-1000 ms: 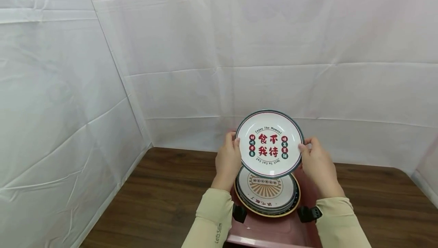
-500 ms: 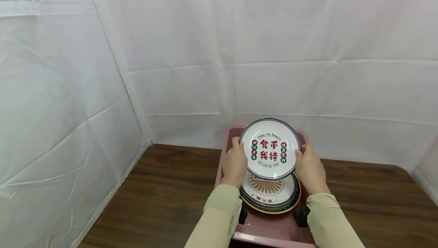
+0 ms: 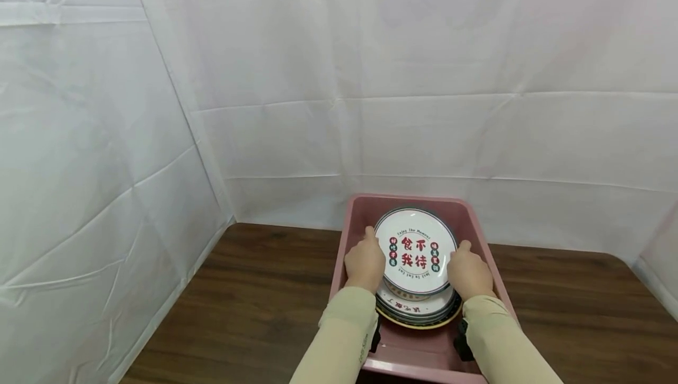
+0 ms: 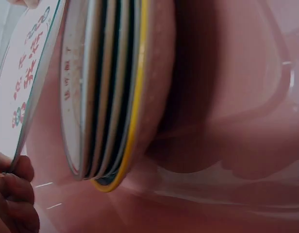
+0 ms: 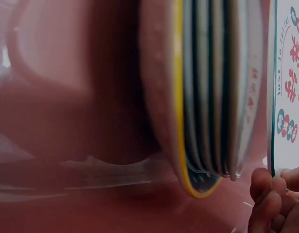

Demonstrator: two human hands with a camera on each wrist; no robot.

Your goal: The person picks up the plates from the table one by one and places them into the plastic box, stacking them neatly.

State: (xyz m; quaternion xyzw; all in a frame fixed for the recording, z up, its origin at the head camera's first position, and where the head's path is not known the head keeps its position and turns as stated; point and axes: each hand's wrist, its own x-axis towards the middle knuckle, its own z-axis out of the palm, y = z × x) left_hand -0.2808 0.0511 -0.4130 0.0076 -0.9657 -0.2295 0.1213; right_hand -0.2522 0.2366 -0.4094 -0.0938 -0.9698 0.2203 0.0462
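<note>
My left hand [image 3: 365, 261] and right hand [image 3: 469, 271] pinch opposite edges of a white plate [image 3: 415, 250] with a dark green rim and red characters. In both wrist views a gap shows between this plate and the plate stack [image 4: 103, 92] beneath it. Several plates make up that stack, the lowest one having a yellow rim [image 5: 178, 97]. All of them sit inside a pink plastic bin [image 3: 413, 348]. In the right wrist view my thumb and curled fingers [image 5: 266, 194] grip the held plate's edge.
The bin's side walls [image 3: 341, 248] rise close outside both hands. A dark wooden table [image 3: 254, 307] extends to either side of the bin. White cloth [image 3: 413, 78] hangs behind the table and along the left.
Both hands have lowered the held plate toward the stack and into the bin. It now covers more of the top stacked plate, and the bin's back rim has come into sight.
</note>
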